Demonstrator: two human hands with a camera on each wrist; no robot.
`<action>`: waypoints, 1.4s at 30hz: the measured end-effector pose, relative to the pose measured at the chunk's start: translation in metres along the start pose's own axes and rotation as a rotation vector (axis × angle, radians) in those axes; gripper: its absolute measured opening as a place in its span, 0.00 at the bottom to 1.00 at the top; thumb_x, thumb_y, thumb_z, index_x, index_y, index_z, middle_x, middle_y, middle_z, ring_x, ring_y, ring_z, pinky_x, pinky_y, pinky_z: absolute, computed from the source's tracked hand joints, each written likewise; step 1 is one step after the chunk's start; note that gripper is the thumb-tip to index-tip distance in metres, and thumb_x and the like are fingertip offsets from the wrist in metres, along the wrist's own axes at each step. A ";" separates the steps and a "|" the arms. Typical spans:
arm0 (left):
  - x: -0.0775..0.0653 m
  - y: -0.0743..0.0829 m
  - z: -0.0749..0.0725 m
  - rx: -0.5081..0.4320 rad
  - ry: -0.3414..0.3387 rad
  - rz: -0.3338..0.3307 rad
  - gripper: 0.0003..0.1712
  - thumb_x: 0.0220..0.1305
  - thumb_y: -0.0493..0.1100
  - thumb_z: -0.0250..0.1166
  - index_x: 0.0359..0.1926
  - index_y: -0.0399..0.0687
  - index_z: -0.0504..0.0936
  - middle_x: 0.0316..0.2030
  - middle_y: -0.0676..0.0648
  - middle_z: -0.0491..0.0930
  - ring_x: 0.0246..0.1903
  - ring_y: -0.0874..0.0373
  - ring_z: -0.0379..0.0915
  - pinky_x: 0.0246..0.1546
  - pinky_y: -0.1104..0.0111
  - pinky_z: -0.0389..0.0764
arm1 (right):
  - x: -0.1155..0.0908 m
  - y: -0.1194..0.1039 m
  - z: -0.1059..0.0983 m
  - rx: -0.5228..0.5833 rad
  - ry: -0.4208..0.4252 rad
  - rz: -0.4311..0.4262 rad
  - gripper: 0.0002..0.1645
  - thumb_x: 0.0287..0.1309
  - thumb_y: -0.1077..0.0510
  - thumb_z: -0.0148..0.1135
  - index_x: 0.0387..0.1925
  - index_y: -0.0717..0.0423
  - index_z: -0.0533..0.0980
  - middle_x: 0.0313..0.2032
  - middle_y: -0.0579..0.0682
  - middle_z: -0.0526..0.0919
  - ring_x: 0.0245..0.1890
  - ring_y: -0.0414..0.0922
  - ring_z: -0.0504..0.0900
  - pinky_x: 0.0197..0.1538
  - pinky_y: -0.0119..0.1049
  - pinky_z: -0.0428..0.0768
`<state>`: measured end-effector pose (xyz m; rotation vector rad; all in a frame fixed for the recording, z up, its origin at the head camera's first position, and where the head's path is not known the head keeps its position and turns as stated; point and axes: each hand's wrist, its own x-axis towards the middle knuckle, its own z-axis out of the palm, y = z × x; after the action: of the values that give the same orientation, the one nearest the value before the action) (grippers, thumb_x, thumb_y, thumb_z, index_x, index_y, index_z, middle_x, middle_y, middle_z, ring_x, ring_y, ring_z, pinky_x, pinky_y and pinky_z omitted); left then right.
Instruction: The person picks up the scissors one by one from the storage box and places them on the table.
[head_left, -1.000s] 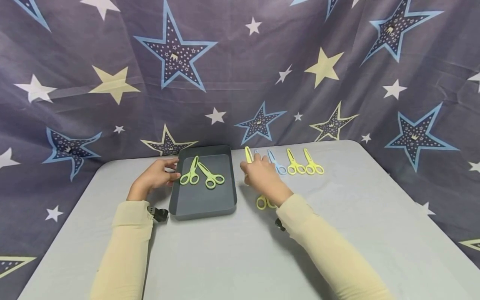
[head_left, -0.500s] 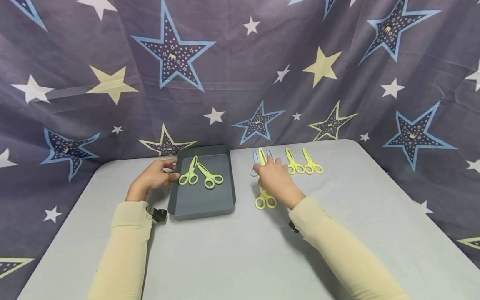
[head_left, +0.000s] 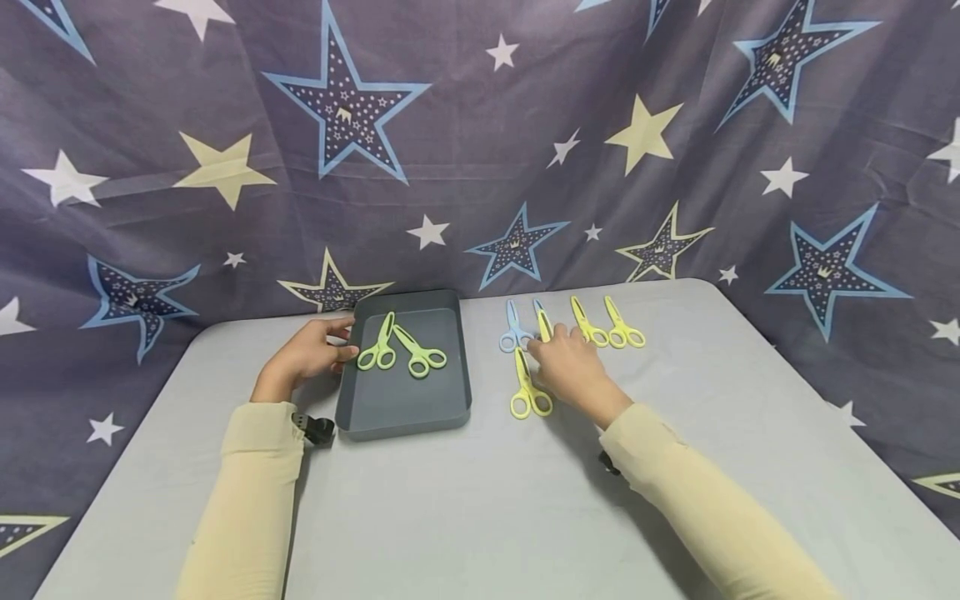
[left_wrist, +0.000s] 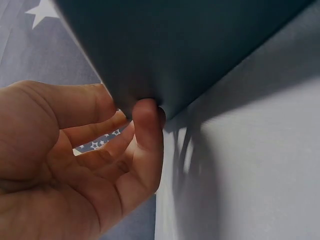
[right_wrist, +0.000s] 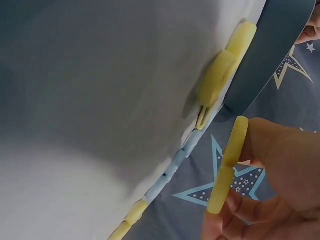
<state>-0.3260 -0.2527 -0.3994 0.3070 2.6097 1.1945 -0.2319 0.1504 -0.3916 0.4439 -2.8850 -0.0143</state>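
Note:
My left hand [head_left: 306, 354] grips the left side of a dark grey tray [head_left: 412, 408], fingertips and thumb against its wall [left_wrist: 150, 60]. Two light green scissors [head_left: 382, 346] lie in the tray. In my right hand [head_left: 573, 367] is a pair of yellow scissors [right_wrist: 227, 170], lifted off the table, with its blade end [head_left: 544, 327] pointing away from me; in the head view the hand hides its handles. Below and left of that hand, other yellow scissors [head_left: 530, 396] lie on the table. Blue scissors [head_left: 514, 333] lie just beyond.
A second pair of blue scissors [head_left: 538, 308] is partly hidden behind the right hand. Two more yellow scissors [head_left: 622, 329] lie to its right at the back. A starry cloth [head_left: 450, 125] hangs behind the pale table [head_left: 450, 517].
My right hand has moved right with the yellow scissors, passing over the blue scissors and uncovering the left blue pair and the nearer yellow pair. My left hand stays at the tray.

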 end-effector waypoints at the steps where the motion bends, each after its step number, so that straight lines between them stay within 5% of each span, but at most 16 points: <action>1: 0.000 0.000 0.000 -0.002 0.001 0.001 0.39 0.71 0.34 0.63 0.77 0.29 0.56 0.65 0.22 0.66 0.38 0.52 0.82 0.41 0.63 0.87 | -0.001 0.001 0.000 0.001 -0.004 -0.004 0.13 0.55 0.59 0.70 0.44 0.53 0.83 0.34 0.63 0.77 0.32 0.60 0.75 0.28 0.51 0.81; 13: 0.000 -0.001 0.001 -0.035 0.010 -0.002 0.39 0.71 0.33 0.62 0.77 0.30 0.56 0.66 0.23 0.66 0.45 0.47 0.81 0.42 0.64 0.88 | -0.010 0.016 0.007 0.081 -0.089 0.005 0.04 0.56 0.62 0.68 0.32 0.53 0.78 0.35 0.63 0.79 0.38 0.62 0.78 0.32 0.56 0.83; 31: -0.001 -0.002 0.000 -0.006 0.006 0.016 0.39 0.71 0.33 0.63 0.77 0.29 0.57 0.64 0.22 0.67 0.38 0.52 0.82 0.38 0.66 0.87 | -0.016 0.020 0.006 0.139 -0.186 -0.059 0.13 0.51 0.66 0.68 0.24 0.49 0.73 0.25 0.50 0.76 0.31 0.51 0.74 0.33 0.48 0.78; 42: -0.001 0.001 0.001 -0.015 0.002 -0.002 0.39 0.71 0.34 0.63 0.77 0.30 0.56 0.65 0.23 0.67 0.44 0.47 0.82 0.42 0.63 0.87 | -0.017 0.021 0.004 0.152 -0.267 -0.058 0.15 0.50 0.65 0.72 0.22 0.49 0.73 0.22 0.45 0.75 0.29 0.48 0.73 0.34 0.44 0.75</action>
<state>-0.3245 -0.2522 -0.3991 0.3007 2.6007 1.2142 -0.2236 0.1749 -0.3983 0.5956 -3.1470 0.1489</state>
